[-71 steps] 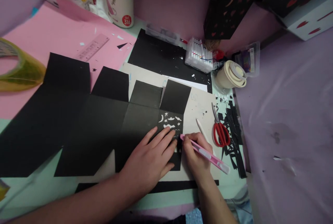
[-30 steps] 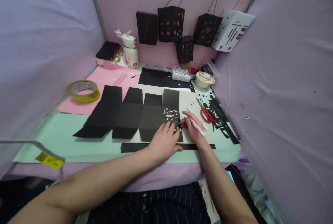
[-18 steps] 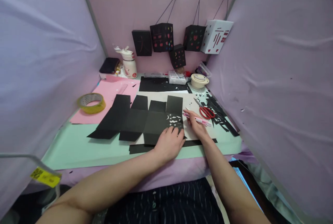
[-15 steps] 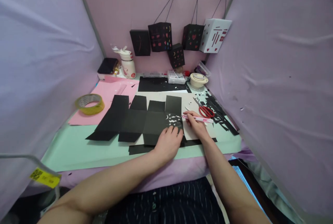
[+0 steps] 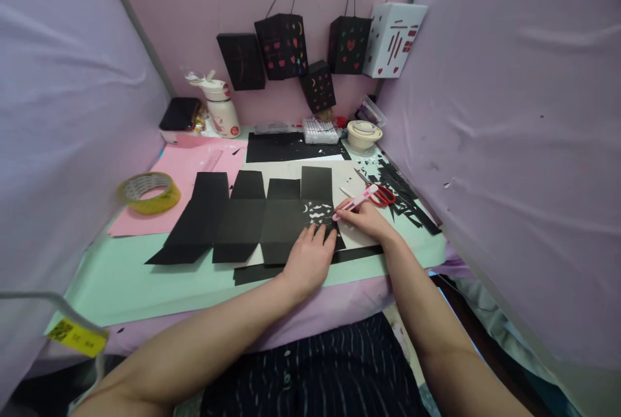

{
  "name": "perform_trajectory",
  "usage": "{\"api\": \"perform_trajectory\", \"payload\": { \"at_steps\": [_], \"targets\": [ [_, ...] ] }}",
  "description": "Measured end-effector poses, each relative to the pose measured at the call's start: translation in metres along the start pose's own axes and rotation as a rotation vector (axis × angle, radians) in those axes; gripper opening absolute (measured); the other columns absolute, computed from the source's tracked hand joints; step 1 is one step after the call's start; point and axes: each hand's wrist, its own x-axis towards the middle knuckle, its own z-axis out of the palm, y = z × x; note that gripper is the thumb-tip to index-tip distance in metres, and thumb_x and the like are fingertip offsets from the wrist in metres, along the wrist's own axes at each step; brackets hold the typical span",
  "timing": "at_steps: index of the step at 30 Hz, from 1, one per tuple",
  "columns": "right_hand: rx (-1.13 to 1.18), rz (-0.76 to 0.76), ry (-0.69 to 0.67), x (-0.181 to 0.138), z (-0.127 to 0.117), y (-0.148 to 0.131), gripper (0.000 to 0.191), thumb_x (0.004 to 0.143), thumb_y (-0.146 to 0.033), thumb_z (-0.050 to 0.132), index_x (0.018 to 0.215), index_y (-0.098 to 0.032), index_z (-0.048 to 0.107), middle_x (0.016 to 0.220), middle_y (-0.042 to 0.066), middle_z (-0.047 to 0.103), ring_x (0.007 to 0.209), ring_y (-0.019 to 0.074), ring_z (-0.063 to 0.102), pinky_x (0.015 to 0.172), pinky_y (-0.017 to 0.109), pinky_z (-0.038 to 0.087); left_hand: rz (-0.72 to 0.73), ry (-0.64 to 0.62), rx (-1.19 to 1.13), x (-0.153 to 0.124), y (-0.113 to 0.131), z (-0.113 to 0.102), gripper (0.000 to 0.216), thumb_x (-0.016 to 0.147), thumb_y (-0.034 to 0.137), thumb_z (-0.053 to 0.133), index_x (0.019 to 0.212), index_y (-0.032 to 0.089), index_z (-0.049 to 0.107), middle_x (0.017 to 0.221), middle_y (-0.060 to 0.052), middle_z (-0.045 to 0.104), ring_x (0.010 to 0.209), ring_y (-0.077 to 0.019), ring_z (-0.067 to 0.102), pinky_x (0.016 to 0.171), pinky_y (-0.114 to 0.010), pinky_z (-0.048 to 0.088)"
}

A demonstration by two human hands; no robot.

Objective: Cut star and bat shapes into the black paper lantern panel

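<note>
A black paper box template (image 5: pixel 242 216) lies unfolded on the table, with small star and cloud shapes cut into its right panel (image 5: pixel 317 213). My left hand (image 5: pixel 308 258) rests flat on that panel's lower part, fingers stretched out. My right hand (image 5: pixel 366 220) is closed round a pink craft knife (image 5: pixel 352 202), whose tip touches the panel's right edge.
Red scissors (image 5: pixel 383 196) and black paper scraps (image 5: pixel 407 200) lie to the right. A yellow tape roll (image 5: pixel 148 192) sits on pink paper (image 5: pixel 182 174) at left. At the back are a flask (image 5: pixel 220 106), markers (image 5: pixel 320 131), a tape reel (image 5: pixel 363 134), and hanging paper lanterns (image 5: pixel 284 45).
My head pulled back from a close view to a wide one. My left hand stayed on the panel. My right hand kept the knife and brought its tip back to the panel's edge.
</note>
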Motion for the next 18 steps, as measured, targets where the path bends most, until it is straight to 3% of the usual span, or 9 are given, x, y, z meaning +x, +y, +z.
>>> {"api": "perform_trajectory", "payload": {
  "at_steps": [6, 18],
  "targets": [
    [-0.004, -0.018, 0.002, 0.0004, 0.0007, -0.0004, 0.022, 0.078, -0.037, 0.067, 0.08, -0.016, 0.073, 0.079, 0.003, 0.073, 0.077, 0.0179, 0.064, 0.075, 0.03, 0.049, -0.014, 0.026, -0.001, 0.0013, 0.001, -0.0002, 0.04, 0.097, 0.021, 0.043, 0.133, 0.011, 0.055, 0.132, -0.019, 0.059, 0.123, -0.0312, 0.056, 0.102, -0.046, 0.044],
    [-0.016, 0.004, -0.017, 0.0003, 0.0016, -0.0016, 0.021, 0.076, -0.036, 0.067, 0.08, -0.017, 0.073, 0.077, 0.002, 0.073, 0.078, 0.0199, 0.065, 0.076, 0.033, 0.051, -0.022, 0.059, -0.071, 0.0014, -0.0014, 0.0008, 0.04, 0.096, 0.019, 0.043, 0.133, 0.01, 0.054, 0.131, -0.021, 0.06, 0.123, -0.0294, 0.057, 0.102, -0.047, 0.045]
  ]
}}
